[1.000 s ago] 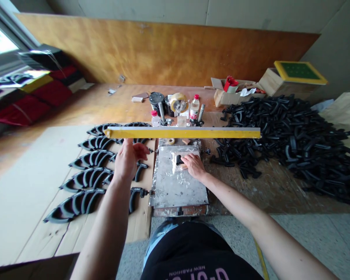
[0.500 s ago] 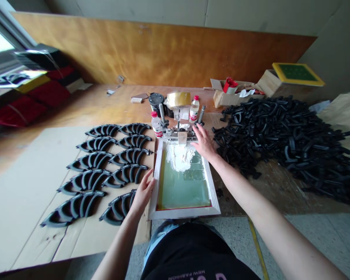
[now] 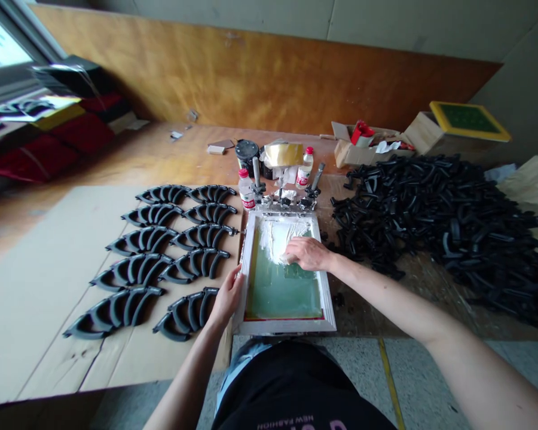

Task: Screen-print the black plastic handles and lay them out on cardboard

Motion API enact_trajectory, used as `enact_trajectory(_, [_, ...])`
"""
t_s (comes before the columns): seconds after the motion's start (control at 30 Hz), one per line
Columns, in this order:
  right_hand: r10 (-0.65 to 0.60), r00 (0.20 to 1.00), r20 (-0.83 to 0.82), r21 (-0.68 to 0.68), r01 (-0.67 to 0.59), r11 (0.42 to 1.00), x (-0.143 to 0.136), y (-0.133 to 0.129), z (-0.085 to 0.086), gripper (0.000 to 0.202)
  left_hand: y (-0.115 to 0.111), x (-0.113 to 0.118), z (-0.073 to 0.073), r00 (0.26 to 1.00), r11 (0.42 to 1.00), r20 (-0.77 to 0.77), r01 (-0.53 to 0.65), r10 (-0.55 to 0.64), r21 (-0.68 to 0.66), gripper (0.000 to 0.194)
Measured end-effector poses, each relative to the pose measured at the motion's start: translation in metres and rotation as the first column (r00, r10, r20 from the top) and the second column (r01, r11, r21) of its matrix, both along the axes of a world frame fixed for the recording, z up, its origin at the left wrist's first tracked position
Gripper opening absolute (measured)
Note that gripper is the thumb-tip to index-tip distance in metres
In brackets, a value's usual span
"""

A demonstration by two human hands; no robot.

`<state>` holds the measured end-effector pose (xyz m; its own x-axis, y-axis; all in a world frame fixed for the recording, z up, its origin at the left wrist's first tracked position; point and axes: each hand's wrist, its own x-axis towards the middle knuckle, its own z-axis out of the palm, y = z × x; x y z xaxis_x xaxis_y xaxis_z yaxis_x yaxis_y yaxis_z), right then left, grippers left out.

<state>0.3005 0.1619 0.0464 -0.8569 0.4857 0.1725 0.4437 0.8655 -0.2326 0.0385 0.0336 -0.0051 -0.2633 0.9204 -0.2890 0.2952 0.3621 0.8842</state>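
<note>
In front of me lies a screen-printing frame (image 3: 328,301) with a green mesh (image 3: 282,298), its far half smeared with thick white ink (image 3: 275,233). My right hand (image 3: 311,253) is closed over the mesh at the near edge of the ink, pinching a small pale squeegee (image 3: 289,257) mostly covered by the fingers. At the left side of the frame, my left hand (image 3: 228,294) grips the rim, thumb and fingers against it. A metal hinge clamp (image 3: 284,204) holds the far end of the frame.
Rows of curved black plastic handles (image 3: 132,310) lie on cardboard (image 3: 40,269) to the left. A large heap of black parts (image 3: 434,215) covers the right side. Behind the clamp stand two red-capped bottles (image 3: 305,169), a black tub (image 3: 246,156) and a tape roll (image 3: 284,155).
My right hand has come from beside the clamp toward me onto the mesh, with the squeegee that rested at the clamp now in it. My left hand has closed on the frame's edge.
</note>
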Motion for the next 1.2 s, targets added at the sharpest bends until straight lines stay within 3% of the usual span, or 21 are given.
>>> enact_trajectory(0.13, [-0.131,0.984,-0.123,0.043,0.137,0.99,-0.007,0.003,-0.009,0.021,-0.001,0.0,0.006,1.0,1.0,0.014,-0.02,0.02,-0.009,0.063])
enact_trajectory(0.23, [-0.095,0.975,-0.201,0.108,0.118,0.987,-0.004,-0.011,-0.027,0.029,-0.001,0.0,0.009,0.999,1.0,0.044,-0.016,0.017,-0.022,0.07])
enact_trajectory(0.3, [-0.051,0.974,-0.219,0.097,0.074,0.993,0.001,-0.016,-0.029,0.025,-0.002,0.001,0.012,0.999,1.0,0.048,-0.017,0.018,-0.024,0.072])
enact_trajectory(0.4, [-0.116,0.965,-0.236,0.03,0.126,0.992,0.0,0.001,-0.014,0.016,-0.003,0.002,0.02,0.999,0.999,0.042,-0.006,0.008,-0.042,0.073])
enact_trajectory(0.47, [-0.25,0.937,-0.244,-0.012,0.255,0.967,-0.008,0.025,0.002,0.027,-0.004,0.001,0.032,0.998,0.999,0.065,0.015,-0.012,-0.05,0.074])
enact_trajectory(0.57, [-0.461,0.864,-0.204,-0.048,0.461,0.886,-0.014,0.065,0.024,0.055,-0.003,-0.002,0.057,0.991,0.999,0.126,0.033,-0.033,0.001,0.07])
enact_trajectory(0.67, [-0.608,0.765,-0.214,-0.062,0.61,0.79,0.009,0.09,0.035,0.054,0.005,-0.002,0.088,0.988,0.998,0.151,0.005,-0.016,0.07,0.062])
enact_trajectory(0.73, [-0.705,0.65,-0.285,-0.107,0.709,0.697,0.038,0.095,0.03,0.042,0.016,0.001,0.107,0.976,0.991,0.219,-0.046,0.017,0.127,0.062])
enact_trajectory(0.8, [-0.799,0.515,-0.31,-0.202,0.786,0.585,0.065,0.091,0.014,0.031,0.033,0.008,0.124,0.941,0.962,0.339,-0.097,0.004,0.256,0.06])
enact_trajectory(0.87, [-0.844,0.468,-0.26,-0.292,0.795,0.531,0.077,0.076,-0.009,0.027,0.053,0.015,0.138,0.903,0.915,0.427,-0.125,-0.056,0.384,0.058])
enact_trajectory(0.9, [-0.831,0.506,-0.23,-0.318,0.768,0.556,0.076,0.065,-0.022,0.026,0.063,0.019,0.143,0.889,0.9,0.452,-0.136,-0.073,0.413,0.058])
enact_trajectory(0.97, [-0.724,0.657,-0.208,-0.31,0.658,0.686,0.064,0.04,-0.045,0.026,0.079,0.025,0.148,0.871,0.898,0.488,-0.165,-0.062,0.408,0.058])
enact_trajectory(1.03, [-0.571,0.801,-0.182,-0.225,0.531,0.817,0.046,0.018,-0.059,0.031,0.085,0.029,0.143,0.853,0.897,0.522,-0.227,-0.005,0.379,0.059])
enact_trajectory(1.07, [-0.517,0.843,-0.149,-0.175,0.492,0.853,0.037,0.009,-0.061,0.033,0.083,0.032,0.137,0.848,0.895,0.53,-0.254,0.023,0.368,0.06])
enact_trajectory(1.13, [-0.489,0.869,-0.074,-0.1,0.482,0.871,0.021,-0.005,-0.056,0.027,0.068,0.038,0.118,0.852,0.926,0.521,-0.242,0.06,0.29,0.062])
enact_trajectory(1.2, [-0.496,0.866,-0.064,-0.073,0.492,0.868,0.006,-0.018,-0.044,0.018,0.042,0.046,0.094,0.864,0.988,0.501,-0.113,0.047,0.102,0.066])
